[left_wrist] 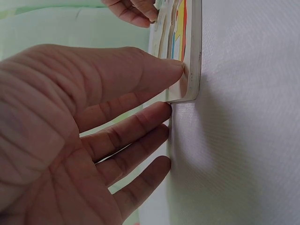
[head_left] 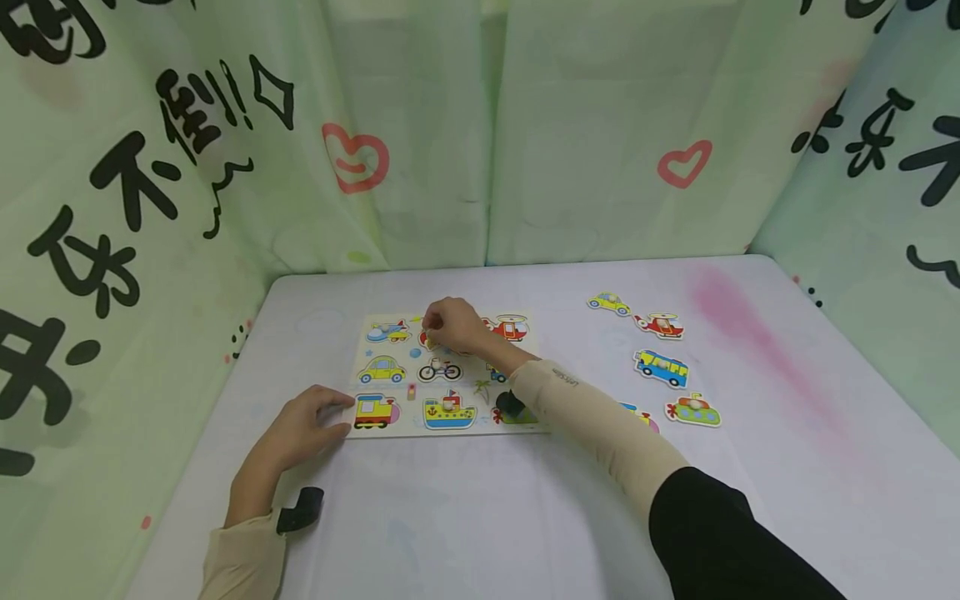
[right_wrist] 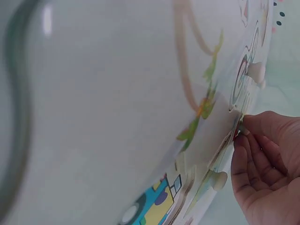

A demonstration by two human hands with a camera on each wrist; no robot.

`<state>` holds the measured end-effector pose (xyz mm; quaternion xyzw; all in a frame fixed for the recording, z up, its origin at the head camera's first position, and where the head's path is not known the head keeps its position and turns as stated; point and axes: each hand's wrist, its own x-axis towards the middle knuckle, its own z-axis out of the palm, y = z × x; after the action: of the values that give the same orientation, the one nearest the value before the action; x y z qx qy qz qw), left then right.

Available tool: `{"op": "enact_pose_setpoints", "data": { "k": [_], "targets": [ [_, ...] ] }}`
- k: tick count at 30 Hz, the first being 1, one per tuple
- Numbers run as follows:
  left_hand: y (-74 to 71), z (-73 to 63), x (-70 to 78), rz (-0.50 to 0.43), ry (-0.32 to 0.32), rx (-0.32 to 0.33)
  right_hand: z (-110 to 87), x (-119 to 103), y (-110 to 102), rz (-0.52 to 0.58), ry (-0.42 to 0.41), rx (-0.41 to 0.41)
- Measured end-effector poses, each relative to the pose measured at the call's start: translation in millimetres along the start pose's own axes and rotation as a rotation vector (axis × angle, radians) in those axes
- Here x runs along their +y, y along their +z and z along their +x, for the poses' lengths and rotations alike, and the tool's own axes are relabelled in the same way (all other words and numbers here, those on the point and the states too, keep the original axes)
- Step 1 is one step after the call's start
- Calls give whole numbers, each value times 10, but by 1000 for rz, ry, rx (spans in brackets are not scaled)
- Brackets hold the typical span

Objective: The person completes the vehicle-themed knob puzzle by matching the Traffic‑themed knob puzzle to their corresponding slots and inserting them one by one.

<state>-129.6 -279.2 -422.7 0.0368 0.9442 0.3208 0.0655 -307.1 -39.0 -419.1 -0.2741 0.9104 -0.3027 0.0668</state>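
A pale puzzle board (head_left: 408,434) with colourful vehicle pictures lies flat on the table in the head view. My left hand (head_left: 303,429) is at its left edge by the near corner, thumb and forefinger touching it, fingers mostly straight. In the left wrist view the thumb (left_wrist: 159,74) lies against the corner of the board. Over the top middle of the board, my right hand (head_left: 453,325) pinches a small puzzle piece, mostly hidden by the fingers. The right wrist view shows fingertips (right_wrist: 243,133) pinching it, with knobs (right_wrist: 218,180) standing on nearby pieces.
Right of the board lie loose vehicle pieces: a yellow car (head_left: 609,303), a red helicopter (head_left: 662,326), a blue bus (head_left: 662,368), a green submarine (head_left: 693,411) and one partly covered by my right sleeve (head_left: 600,425). A curtain (head_left: 420,208) stands behind the white table (head_left: 450,517).
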Motion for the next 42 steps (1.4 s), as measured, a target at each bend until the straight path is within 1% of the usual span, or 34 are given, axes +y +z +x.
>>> {"op": "enact_pose_setpoints", "data": {
  "k": [6,11,15,20,27,35,42],
  "targets": [
    [3,-5,-4,-8,0,-3,2,1,4,-18,4,-8],
    [1,-5,-10,-3,3,2,-21,-1,-10,25,25,20],
    [7,-2,-15,-4,-2,0,-56,30,-23,96,44,58],
    [8,0,-6,0,-10,-4,-78,128,-36,192,53,107],
    [-1,-3,18,-5,-19,-6,-129,201,-128,290,88,127],
    [-5,-7,16,-13,-10,0,-168,322,-221,292,145,159],
    [-9,0,28,-7,-16,-2,-250,444,-327,304,161,175]
  ]
}}
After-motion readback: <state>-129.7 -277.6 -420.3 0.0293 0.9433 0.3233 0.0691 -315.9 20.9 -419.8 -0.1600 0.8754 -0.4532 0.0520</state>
